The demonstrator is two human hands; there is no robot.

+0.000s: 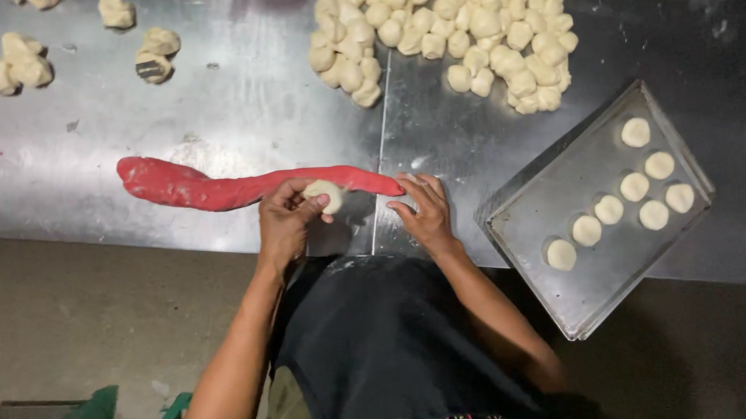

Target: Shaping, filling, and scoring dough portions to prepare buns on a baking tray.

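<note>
Black cloth over my lap fills the bottom of the view, with green crate edges (91, 413) at lower left. Just past it my left hand (284, 221) is curled around one pale dough ball (326, 195), fingers and thumb gripping it at the table's near edge. My right hand (427, 212) lies open, fingertips resting on the steel table (220, 99) and touching the tapered end of a single red dough roll (223, 188). That roll stretches leftward from my hands, thick and rounded at its far left end, thin at the right, slightly floury. To my right sits one metal tray (615, 284), set at an angle, holding eight flattened pale discs (609, 209) in two loose rows. I see no labels or packages. Farther off, a big heap of dough lumps (450, 37) lies at top centre, too many for me to count, and about seven scattered lumps (21, 65) lie at top left.
</note>
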